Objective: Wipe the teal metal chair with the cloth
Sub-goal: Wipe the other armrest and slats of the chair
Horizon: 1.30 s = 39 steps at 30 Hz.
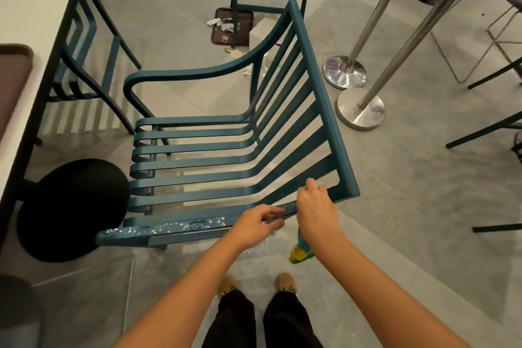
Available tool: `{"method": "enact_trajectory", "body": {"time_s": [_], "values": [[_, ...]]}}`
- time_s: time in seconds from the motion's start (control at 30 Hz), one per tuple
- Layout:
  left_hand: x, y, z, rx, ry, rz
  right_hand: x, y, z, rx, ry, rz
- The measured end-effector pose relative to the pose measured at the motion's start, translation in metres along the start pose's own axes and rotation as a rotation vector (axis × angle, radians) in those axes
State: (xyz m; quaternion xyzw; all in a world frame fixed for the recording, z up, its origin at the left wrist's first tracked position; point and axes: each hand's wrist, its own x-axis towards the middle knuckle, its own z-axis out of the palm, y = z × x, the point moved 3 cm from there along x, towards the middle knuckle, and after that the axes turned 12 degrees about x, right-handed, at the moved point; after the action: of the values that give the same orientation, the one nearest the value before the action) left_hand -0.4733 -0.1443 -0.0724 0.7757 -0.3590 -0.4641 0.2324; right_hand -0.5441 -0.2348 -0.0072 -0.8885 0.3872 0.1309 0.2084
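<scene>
The teal metal chair [214,150] with slatted seat and back stands in front of me, its near armrest [169,230] wet with soapy droplets. My right hand [316,212] is closed over the rear end of that armrest, gripping a yellow, green and blue cloth [300,253] that hangs down below it. My left hand [255,224] rests on the armrest just left of the right hand, fingers loosely curled on the metal, holding nothing loose.
A white table [25,70] with a brown tray [11,85] is at left, a black round stool [72,209] beside it. Another teal chair [93,45] stands behind. Two chrome stanchion bases [360,107] sit at right. A tray with litter [231,27] lies on the floor.
</scene>
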Motion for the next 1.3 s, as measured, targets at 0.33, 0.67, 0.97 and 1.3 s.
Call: {"method": "enact_trajectory", "body": {"time_s": [0.33, 0.67, 0.97, 1.3], "values": [[-0.021, 0.028, 0.022, -0.144, -0.263, 0.105, -0.023, 0.028, -0.008, 0.526, 0.348, -0.076], [-0.028, 0.042, 0.042, -0.205, 0.124, 0.238, -0.063, 0.036, 0.005, 0.703, 0.592, -0.05], [-0.036, 0.051, 0.049, -0.316, 0.162, 0.356, -0.068, 0.039, 0.007, 0.704, 0.663, 0.111], [-0.041, 0.03, 0.026, -0.429, -0.006, 0.224, -0.058, 0.024, -0.004, 0.551, 0.616, -0.051]]}}
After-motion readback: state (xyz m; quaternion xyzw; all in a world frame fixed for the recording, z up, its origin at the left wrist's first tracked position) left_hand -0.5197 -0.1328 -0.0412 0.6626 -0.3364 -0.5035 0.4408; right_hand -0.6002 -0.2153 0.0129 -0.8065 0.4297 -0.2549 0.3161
